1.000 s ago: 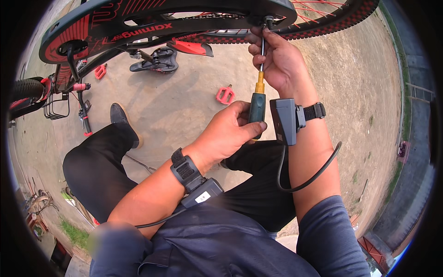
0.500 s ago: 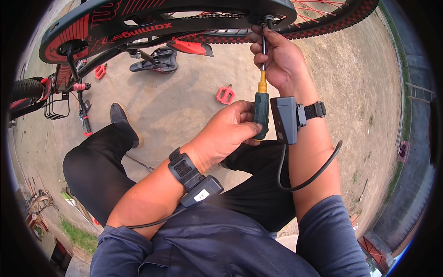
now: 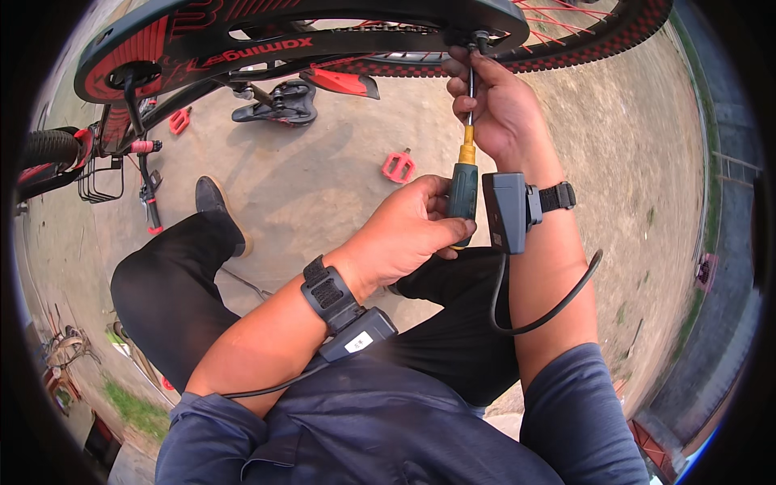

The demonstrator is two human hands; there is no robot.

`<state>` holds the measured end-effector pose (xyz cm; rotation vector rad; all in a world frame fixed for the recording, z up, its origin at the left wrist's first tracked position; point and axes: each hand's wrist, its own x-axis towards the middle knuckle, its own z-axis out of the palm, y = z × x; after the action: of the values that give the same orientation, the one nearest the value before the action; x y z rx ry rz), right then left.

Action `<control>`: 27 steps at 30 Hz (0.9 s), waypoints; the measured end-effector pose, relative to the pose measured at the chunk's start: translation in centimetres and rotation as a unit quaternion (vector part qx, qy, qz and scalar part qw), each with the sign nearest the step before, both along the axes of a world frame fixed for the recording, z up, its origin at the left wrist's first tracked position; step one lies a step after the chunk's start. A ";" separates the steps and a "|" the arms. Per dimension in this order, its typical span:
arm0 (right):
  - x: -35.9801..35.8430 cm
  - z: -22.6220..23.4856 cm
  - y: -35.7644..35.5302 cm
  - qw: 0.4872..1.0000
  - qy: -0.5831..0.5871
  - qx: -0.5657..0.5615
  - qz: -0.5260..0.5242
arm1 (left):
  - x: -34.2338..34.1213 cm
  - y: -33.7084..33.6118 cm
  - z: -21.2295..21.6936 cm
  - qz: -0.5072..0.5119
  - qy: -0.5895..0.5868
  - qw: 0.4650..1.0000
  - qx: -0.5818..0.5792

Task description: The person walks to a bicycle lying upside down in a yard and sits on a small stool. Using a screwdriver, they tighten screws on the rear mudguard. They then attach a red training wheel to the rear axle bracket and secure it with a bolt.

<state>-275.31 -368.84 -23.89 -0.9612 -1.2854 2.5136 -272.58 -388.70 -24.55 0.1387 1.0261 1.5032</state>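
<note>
My left hand is closed round the dark green handle of a screwdriver with a yellow collar. The shaft points away from me, up to the axle bolt at the rear end of a bicycle's black and red chain guard. My right hand pinches the shaft near its tip, fingers just below the bolt. Those fingers hide the very tip, so I cannot tell how it meets the bolt. Beyond them is the rear wheel with red spokes and a checked tyre.
The bicycle lies upside down, its saddle on the ground. A loose red pedal lies left of the screwdriver. The handlebar and wire basket are at far left. A cable loops from my right wrist device.
The bicycle, ground and both hands sit slightly further right in view. The left thumb has shifted on the screwdriver handle; both hands keep their hold.
</note>
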 end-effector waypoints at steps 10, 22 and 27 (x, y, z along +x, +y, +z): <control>1.7 0.5 1.8 0.996 -0.044 0.076 0.004 | -0.4 -1.3 -1.2 -0.016 -0.002 1.000 0.009; 0.8 0.5 2.6 0.989 0.086 0.097 -0.071 | -1.1 -3.5 -3.3 -0.007 -0.002 1.000 -0.008; 0.0 0.4 2.0 0.985 0.062 0.125 -0.098 | -1.6 -4.0 -3.2 -0.006 -0.010 1.000 -0.001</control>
<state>-275.34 -366.86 -23.46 -0.8179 -1.3557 2.1666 -274.22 -392.74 -27.78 0.1284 1.0090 1.4896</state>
